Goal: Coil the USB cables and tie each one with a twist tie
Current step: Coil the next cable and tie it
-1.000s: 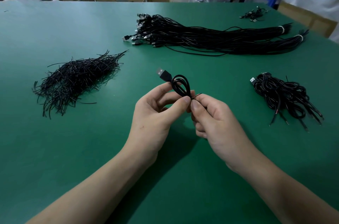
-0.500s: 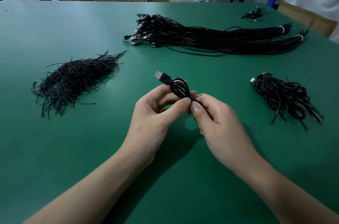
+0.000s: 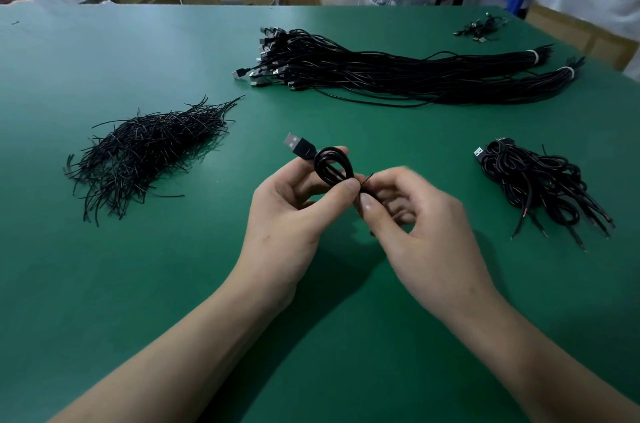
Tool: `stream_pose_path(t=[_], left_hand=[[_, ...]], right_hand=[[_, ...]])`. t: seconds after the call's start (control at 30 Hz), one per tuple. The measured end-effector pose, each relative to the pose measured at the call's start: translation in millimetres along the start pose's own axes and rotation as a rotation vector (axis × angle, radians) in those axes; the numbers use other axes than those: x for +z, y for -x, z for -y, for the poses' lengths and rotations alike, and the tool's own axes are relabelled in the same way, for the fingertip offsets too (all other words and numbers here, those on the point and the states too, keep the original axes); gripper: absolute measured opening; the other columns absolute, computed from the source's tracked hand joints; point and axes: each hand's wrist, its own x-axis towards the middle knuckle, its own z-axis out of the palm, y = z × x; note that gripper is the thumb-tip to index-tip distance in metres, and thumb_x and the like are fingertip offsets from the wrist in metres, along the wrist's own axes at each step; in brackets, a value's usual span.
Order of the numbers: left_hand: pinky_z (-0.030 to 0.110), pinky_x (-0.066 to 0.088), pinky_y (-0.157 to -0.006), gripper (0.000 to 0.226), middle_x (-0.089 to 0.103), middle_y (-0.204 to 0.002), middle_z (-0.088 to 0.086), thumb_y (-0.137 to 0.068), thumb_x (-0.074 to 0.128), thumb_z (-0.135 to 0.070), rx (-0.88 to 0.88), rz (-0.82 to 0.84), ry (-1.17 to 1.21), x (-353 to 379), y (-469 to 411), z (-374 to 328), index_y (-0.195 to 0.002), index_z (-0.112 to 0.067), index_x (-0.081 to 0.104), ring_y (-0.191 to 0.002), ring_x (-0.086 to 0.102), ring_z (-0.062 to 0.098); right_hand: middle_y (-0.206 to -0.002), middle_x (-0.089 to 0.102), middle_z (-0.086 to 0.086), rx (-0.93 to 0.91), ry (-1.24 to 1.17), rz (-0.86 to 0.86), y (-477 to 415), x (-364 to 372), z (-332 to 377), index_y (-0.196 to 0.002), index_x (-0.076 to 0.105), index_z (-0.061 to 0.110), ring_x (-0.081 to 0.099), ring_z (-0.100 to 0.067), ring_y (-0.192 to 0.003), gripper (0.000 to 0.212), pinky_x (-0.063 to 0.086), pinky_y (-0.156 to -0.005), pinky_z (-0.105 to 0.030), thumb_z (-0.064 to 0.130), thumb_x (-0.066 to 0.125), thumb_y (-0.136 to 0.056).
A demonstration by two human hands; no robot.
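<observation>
- I look down from the head camera along two bare forearms that reach out over a green table (image 3: 138, 284).
- The left hand (image 3: 287, 214) grasps a small coiled USB cable (image 3: 334, 168), thumb on top and fingers beneath, holding it just above the table at the centre of my view.
- The coil's loops stand above the left thumb, and its silver USB plug (image 3: 299, 145) juts up and to the left, free of the fingers.
- The right hand (image 3: 426, 232) meets the left at the coil's waist, thumb and forefinger pinching a thin black twist tie (image 3: 369, 177). One short end of it pokes out between the two thumbs.
- The right hand's other fingers are curled and blurred, so I cannot tell how far the tie is wrapped.
- I judge this to be the tying step: the coil is made and the tie is being closed at its waist.
- The next move, I reckon, needs the left pinch to keep the loops from springing open. Meanwhile the right hand rolls the tie ends round each other until snug.
- Farther out on the left lies a loose heap of twist ties (image 3: 145, 152).
- Opposite it, on the right, is a heap of coiled cables (image 3: 540, 183), which I take to be finished ones.
- Beyond both stretches a long bundle of uncoiled cables (image 3: 398, 72), plugs to the left, banded near the right ends.
- A small cable cluster (image 3: 481, 29) sits near the far right corner, with cartons and blue shelving past the table edge.
</observation>
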Motion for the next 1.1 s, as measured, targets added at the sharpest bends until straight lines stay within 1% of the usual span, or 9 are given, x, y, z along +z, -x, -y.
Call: stream_pose_path(t=[0.13, 0.23, 0.43, 0.53, 0.67, 0.77, 0.83, 0.97, 1.1], left_hand=[[0.013, 0.049, -0.071, 0.022, 0.075, -0.091, 0.005, -0.089, 0.072, -0.005, -0.045, 0.005, 0.002, -2.4, -0.5, 2.3, -0.107, -0.016, 0.072, -0.083, 0.066, 0.007], [0.018, 0.052, -0.069, 0.018, 0.074, -0.090, 0.005, -0.087, 0.076, -0.011, -0.082, 0.049, -0.030, -6.2, -2.9, 4.9, -0.104, -0.016, 0.073, -0.081, 0.066, 0.009], [0.023, 0.055, -0.075, 0.016, 0.075, -0.092, 0.007, -0.084, 0.075, -0.016, -0.091, 0.143, -0.051, -8.3, -3.8, 8.8, -0.099, -0.015, 0.074, -0.085, 0.067, 0.013], [0.025, 0.055, -0.076, 0.016, 0.075, -0.090, 0.006, -0.083, 0.075, -0.015, -0.092, 0.160, -0.047, -9.6, -4.0, 9.5, -0.098, -0.019, 0.075, -0.085, 0.067, 0.016], [0.025, 0.055, -0.076, 0.021, 0.075, -0.088, 0.005, -0.081, 0.076, -0.015, -0.091, 0.172, -0.051, -11.3, -4.6, 8.6, -0.102, -0.014, 0.073, -0.084, 0.068, 0.016], [0.026, 0.055, -0.078, 0.029, 0.075, -0.086, 0.003, -0.081, 0.079, -0.018, -0.061, 0.180, -0.068, -10.2, -4.7, 7.8, -0.107, -0.009, 0.071, -0.082, 0.069, 0.015], [0.024, 0.054, -0.078, 0.030, 0.074, -0.086, 0.002, -0.082, 0.075, -0.018, -0.034, 0.181, -0.078, -9.5, -4.4, 6.5, -0.109, -0.008, 0.071, -0.081, 0.068, 0.014], [0.020, 0.053, -0.083, 0.026, 0.075, -0.095, 0.001, -0.089, 0.071, -0.004, -0.001, 0.243, -0.109, -9.4, -3.3, 4.3, -0.113, -0.013, 0.071, -0.087, 0.072, 0.010], [0.023, 0.055, -0.089, 0.029, 0.078, -0.103, 0.004, -0.083, 0.077, -0.007, -0.022, 0.228, -0.160, -8.0, -3.1, 3.8, -0.110, -0.015, 0.073, -0.091, 0.073, 0.014]], right_hand=[[-0.093, 0.067, 0.015, -0.121, 0.110, -0.103, -1.7, -2.3, -1.2, -0.106, 0.064, 0.033, 0.067, -0.013, -0.085, 0.028, 0.054, -0.076, -0.034, 0.030, 0.078, -0.082], [-0.090, 0.070, 0.015, -0.130, 0.089, -0.099, -3.7, -4.6, -1.2, -0.101, 0.070, 0.032, 0.068, -0.012, -0.085, 0.025, 0.055, -0.076, -0.035, 0.030, 0.081, -0.079], [-0.084, 0.075, 0.010, 0.067, -0.195, 0.023, -14.4, -16.4, -4.3, -0.085, 0.078, 0.029, 0.057, -0.007, -0.073, 0.019, 0.045, -0.070, -0.035, 0.033, 0.089, -0.070], [-0.080, 0.075, 0.009, 0.048, -0.135, 0.028, -14.9, -17.6, -5.0, -0.081, 0.077, 0.031, 0.059, -0.010, -0.073, 0.017, 0.046, -0.069, -0.033, 0.036, 0.087, -0.069], [-0.074, 0.072, 0.011, -0.014, -0.046, 0.029, -14.7, -20.4, -5.1, -0.076, 0.074, 0.034, 0.058, -0.005, -0.069, 0.023, 0.043, -0.066, -0.020, 0.055, 0.079, -0.068], [-0.074, 0.072, 0.000, 0.087, -0.146, 0.077, -14.8, -19.2, -7.4, -0.077, 0.074, 0.031, 0.051, -0.014, -0.065, 0.030, 0.045, -0.063, -0.034, 0.059, 0.081, -0.067], [-0.076, 0.073, -0.005, 0.159, -0.277, 0.107, -14.7, -17.7, -6.6, -0.077, 0.075, 0.027, 0.056, -0.020, -0.069, 0.027, 0.050, -0.068, -0.044, 0.052, 0.083, -0.070], [-0.076, 0.074, 0.001, 0.219, -0.478, 0.146, -16.0, -19.1, -4.3, -0.073, 0.075, 0.025, 0.066, -0.008, -0.072, 0.016, 0.052, -0.070, -0.018, 0.040, 0.079, -0.069], [-0.078, 0.075, -0.005, 0.223, -0.396, 0.141, -15.1, -18.5, -3.5, -0.076, 0.075, 0.020, 0.067, -0.011, -0.075, 0.027, 0.054, -0.073, -0.020, 0.045, 0.079, -0.067]])
